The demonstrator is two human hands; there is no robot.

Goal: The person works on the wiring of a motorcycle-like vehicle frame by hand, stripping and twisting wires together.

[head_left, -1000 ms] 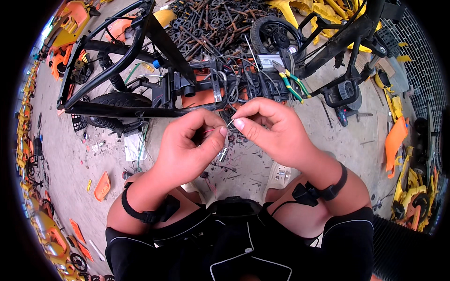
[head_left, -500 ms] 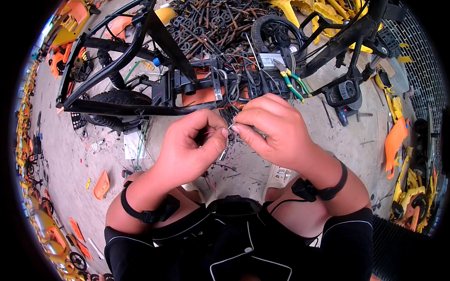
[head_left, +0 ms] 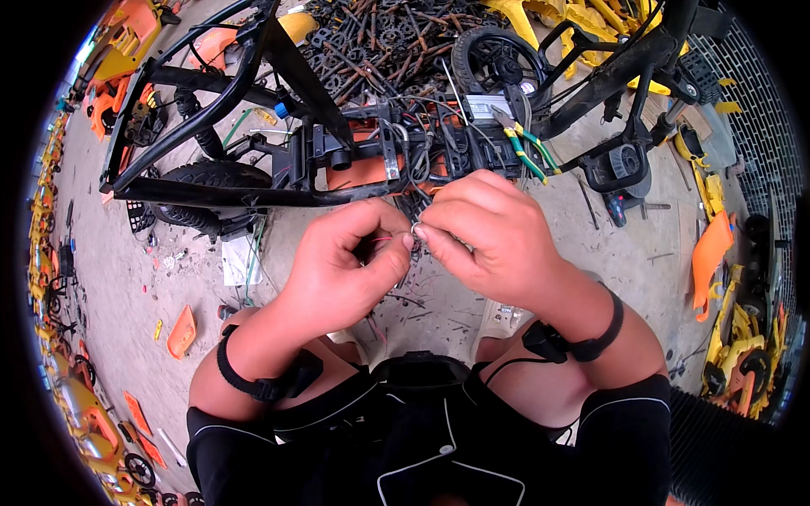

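My left hand (head_left: 342, 266) is closed, thumb and forefinger pinching thin wires, a red one (head_left: 379, 239) among them. Its fingertips nearly touch those of my right hand (head_left: 489, 240), which pinches the short bend of a pale wire (head_left: 415, 228). Both hands are just in front of a black scooter-like frame (head_left: 295, 199), where cables (head_left: 419, 164) run over an orange panel (head_left: 342, 175). Green-and-yellow pliers (head_left: 531, 152) lie on the frame beside a silver box (head_left: 485, 108), above my right hand. The exact wire ends are too small to make out.
Rusty metal parts (head_left: 371, 46) are heaped behind the frame, near a wheel (head_left: 481, 67). A drill (head_left: 616, 211) lies at right. Yellow and orange body panels (head_left: 713, 253) line both sides. An orange plastic piece (head_left: 182, 333) and white sheet (head_left: 241, 261) lie on the floor (head_left: 152, 295).
Compared with a second ago, my right hand's fingers have curled further over the wire and its hand has risen slightly. My left hand has shifted very little; both still pinch the wires.
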